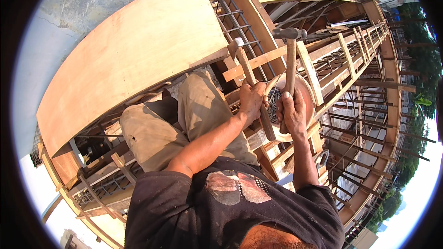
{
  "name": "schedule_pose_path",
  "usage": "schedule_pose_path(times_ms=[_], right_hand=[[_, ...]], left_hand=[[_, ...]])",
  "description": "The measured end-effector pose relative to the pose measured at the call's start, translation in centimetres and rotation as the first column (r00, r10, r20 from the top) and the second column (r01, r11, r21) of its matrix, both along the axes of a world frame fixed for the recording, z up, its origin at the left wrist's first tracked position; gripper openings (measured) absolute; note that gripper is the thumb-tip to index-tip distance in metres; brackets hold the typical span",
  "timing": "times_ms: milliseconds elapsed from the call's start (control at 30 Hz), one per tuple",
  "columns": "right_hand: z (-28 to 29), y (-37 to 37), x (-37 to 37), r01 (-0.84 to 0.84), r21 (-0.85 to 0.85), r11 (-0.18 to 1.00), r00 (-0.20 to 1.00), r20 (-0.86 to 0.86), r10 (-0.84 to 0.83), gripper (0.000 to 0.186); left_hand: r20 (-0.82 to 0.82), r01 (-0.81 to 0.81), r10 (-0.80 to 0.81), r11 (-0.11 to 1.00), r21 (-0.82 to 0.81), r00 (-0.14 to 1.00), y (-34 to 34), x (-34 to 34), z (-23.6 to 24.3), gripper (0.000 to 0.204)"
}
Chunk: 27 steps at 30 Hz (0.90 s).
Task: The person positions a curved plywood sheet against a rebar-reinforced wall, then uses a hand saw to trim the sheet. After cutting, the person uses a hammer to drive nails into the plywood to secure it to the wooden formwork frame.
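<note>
My right hand (290,110) grips the wooden handle of a hammer (290,60), whose steel head (288,33) points up and away from me. My left hand (251,99) is closed around a second wooden-handled tool (244,67) with a pale metal tip (235,44); its handle slants down past my wrist. Both hands hover over a round brown pipe opening (308,93) with mesh inside, set among timber strips. My bent knee in khaki trousers (198,106) is just left of the hands.
A large curved plywood sheet (134,55) lies to the left. A rebar cage (244,16) runs behind the tools. Timber formwork and props (364,78) stretch away on the right over a drop. Trees (417,37) stand at the far right, and a concrete wall (83,0) rises at upper left.
</note>
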State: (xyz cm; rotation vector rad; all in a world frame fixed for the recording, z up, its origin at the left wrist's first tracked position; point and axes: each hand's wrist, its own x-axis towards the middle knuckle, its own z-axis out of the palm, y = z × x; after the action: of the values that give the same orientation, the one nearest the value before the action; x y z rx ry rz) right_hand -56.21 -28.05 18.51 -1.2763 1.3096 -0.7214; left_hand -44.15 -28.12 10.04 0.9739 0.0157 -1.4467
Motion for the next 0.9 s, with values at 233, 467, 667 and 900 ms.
schedule_pose_path(times_ms=[233,467,667,900], right_hand=[[-0.1,-0.2,-0.2,-0.010,-0.021,1.000,1.000,0.020,0.011,0.030],[-0.4,-0.3,-0.2,-0.044,-0.036,0.998,0.998,-0.051,0.042,0.030],[-0.3,-0.4,0.0,-0.055,-0.038,0.998,0.995,-0.080,0.052,0.032],[5.8,-1.0,1.2,-0.057,-0.364,0.930,0.996,-0.088,0.027,0.041]], left_hand=[[-0.019,0.028,-0.029,0.998,-0.051,0.999,0.0,0.2,-0.6,0.015],[0.015,0.017,-0.017,0.999,-0.032,1.000,0.0,-0.1,-0.9,0.020],[-0.004,0.039,-0.040,0.997,-0.060,0.999,0.0,-0.3,-1.6,0.021],[-0.053,0.052,-0.050,0.998,0.038,0.997,0.0,0.6,-0.6,0.019]])
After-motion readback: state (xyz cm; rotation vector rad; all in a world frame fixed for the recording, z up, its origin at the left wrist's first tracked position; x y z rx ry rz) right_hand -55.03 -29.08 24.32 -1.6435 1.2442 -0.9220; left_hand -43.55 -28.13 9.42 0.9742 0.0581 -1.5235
